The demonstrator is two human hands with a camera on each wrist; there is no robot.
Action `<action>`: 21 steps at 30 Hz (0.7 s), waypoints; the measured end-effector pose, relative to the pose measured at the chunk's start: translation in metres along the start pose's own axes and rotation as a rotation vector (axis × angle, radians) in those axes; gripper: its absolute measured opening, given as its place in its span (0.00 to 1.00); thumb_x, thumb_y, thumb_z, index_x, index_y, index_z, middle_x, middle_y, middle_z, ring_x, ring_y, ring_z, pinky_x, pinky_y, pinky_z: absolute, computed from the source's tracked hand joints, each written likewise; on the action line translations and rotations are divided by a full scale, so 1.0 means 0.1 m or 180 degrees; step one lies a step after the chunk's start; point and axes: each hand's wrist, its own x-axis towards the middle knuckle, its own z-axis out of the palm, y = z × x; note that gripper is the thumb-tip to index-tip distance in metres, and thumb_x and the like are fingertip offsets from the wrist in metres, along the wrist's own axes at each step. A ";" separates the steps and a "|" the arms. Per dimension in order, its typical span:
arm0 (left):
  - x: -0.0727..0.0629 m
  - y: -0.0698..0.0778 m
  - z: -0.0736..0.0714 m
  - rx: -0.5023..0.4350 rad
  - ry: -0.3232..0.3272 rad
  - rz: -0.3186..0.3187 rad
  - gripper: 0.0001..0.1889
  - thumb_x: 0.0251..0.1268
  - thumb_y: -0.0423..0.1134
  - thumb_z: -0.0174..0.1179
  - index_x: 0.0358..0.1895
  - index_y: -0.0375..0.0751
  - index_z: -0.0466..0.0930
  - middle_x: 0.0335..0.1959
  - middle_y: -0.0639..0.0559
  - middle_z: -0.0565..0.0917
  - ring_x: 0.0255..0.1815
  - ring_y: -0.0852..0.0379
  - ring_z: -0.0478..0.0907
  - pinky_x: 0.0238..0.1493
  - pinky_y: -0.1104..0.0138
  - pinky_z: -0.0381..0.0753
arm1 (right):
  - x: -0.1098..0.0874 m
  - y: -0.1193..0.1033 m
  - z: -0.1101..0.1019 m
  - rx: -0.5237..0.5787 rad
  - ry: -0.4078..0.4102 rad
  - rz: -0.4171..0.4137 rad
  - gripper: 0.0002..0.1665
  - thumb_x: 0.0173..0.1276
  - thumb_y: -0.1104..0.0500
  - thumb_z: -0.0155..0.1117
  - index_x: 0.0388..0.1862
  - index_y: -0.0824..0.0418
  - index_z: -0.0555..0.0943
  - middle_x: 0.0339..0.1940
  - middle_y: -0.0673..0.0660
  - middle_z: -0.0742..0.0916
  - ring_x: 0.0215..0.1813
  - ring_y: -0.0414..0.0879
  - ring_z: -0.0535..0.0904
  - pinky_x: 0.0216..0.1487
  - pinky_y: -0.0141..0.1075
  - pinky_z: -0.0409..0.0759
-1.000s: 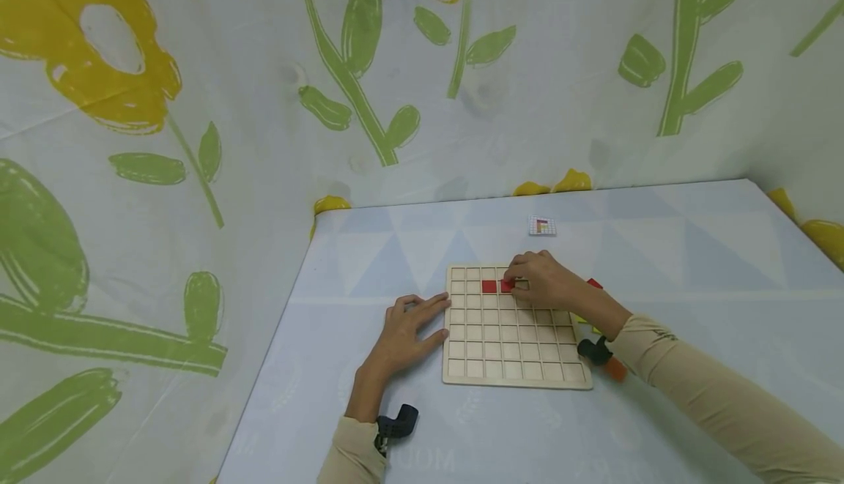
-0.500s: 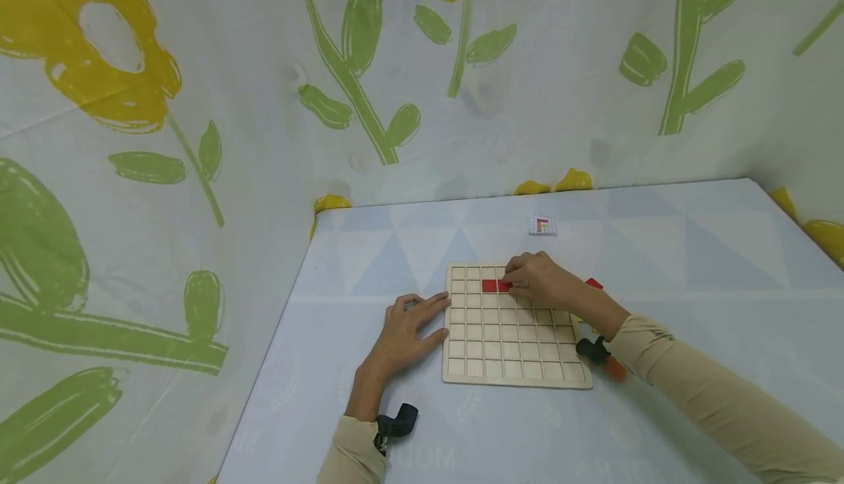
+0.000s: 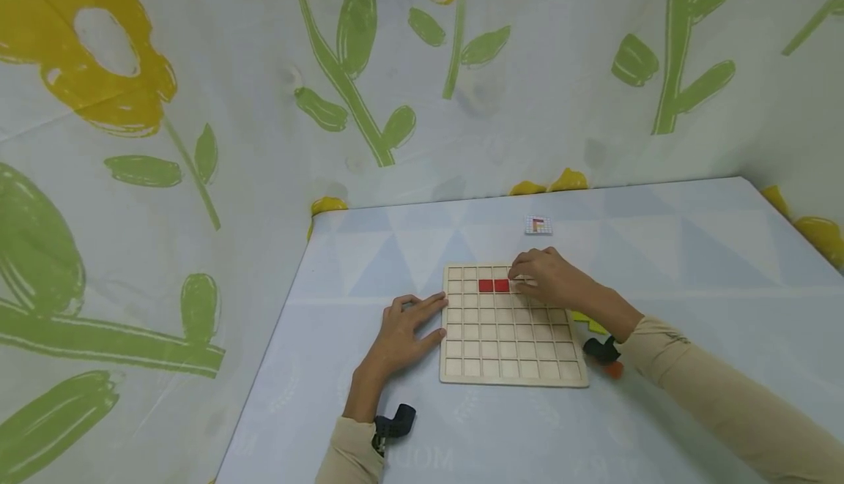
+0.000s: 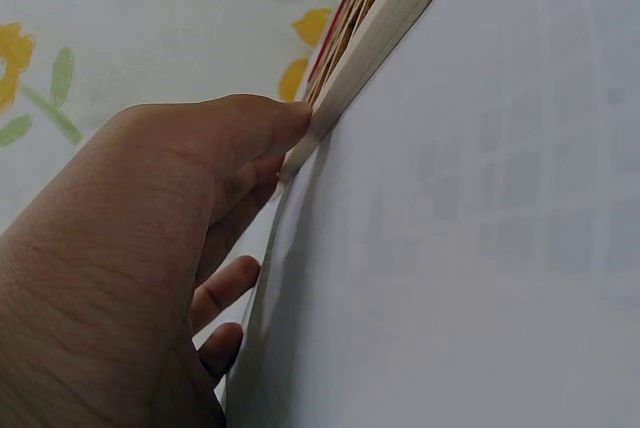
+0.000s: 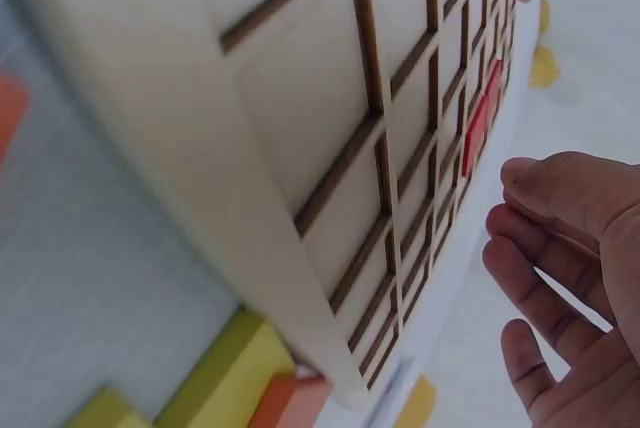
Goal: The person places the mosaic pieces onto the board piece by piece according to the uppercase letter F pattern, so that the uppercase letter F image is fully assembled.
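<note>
A pale wooden grid board (image 3: 508, 356) lies on the table. Two red pieces (image 3: 493, 285) fill neighbouring cells near its far edge; in the right wrist view they show as a red strip (image 5: 482, 118). Just right of the red pieces, my right hand (image 3: 550, 277) hovers over the board's far part, its fingers bent loosely with nothing between them. On the other side my left hand (image 3: 404, 334) rests on the table, thumb and fingertips against the board's left edge. The left wrist view has that thumb (image 4: 265, 128) at the board's side.
Beyond the board lies a small printed card (image 3: 538, 225) with a coloured grid pattern. Yellow-green blocks (image 3: 589, 321) and an orange piece (image 3: 614, 370) lie by the board's right edge, partly under the right forearm. Flower-printed cloth (image 3: 409, 103) walls the table's back and left.
The right hand has let go of the second red piece, which now lies in its cell beside the first. It has drawn slightly right. The left hand has stayed at the board's edge.
</note>
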 end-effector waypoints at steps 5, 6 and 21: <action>0.01 -0.01 0.01 -0.0006 0.0009 -0.0001 0.29 0.69 0.55 0.58 0.73 0.59 0.71 0.74 0.69 0.67 0.67 0.50 0.62 0.60 0.49 0.61 | -0.11 0.04 -0.10 0.0062 -0.0017 0.0185 0.10 0.62 0.62 0.75 0.43 0.60 0.88 0.47 0.56 0.87 0.52 0.54 0.80 0.56 0.54 0.70; 0.01 -0.02 0.01 -0.0007 0.0011 0.0000 0.29 0.69 0.55 0.57 0.73 0.59 0.71 0.74 0.69 0.67 0.67 0.51 0.62 0.60 0.49 0.61 | -0.13 0.05 -0.11 0.0060 -0.0013 0.0193 0.10 0.62 0.62 0.74 0.43 0.60 0.88 0.47 0.56 0.87 0.52 0.55 0.80 0.55 0.54 0.70; 0.00 0.00 0.04 -0.0106 0.0013 -0.0028 0.29 0.69 0.55 0.58 0.73 0.61 0.71 0.73 0.72 0.66 0.68 0.50 0.61 0.61 0.49 0.59 | -0.46 0.22 -0.24 0.0043 -0.0046 0.0625 0.13 0.64 0.60 0.73 0.48 0.60 0.88 0.49 0.57 0.86 0.54 0.56 0.79 0.60 0.55 0.68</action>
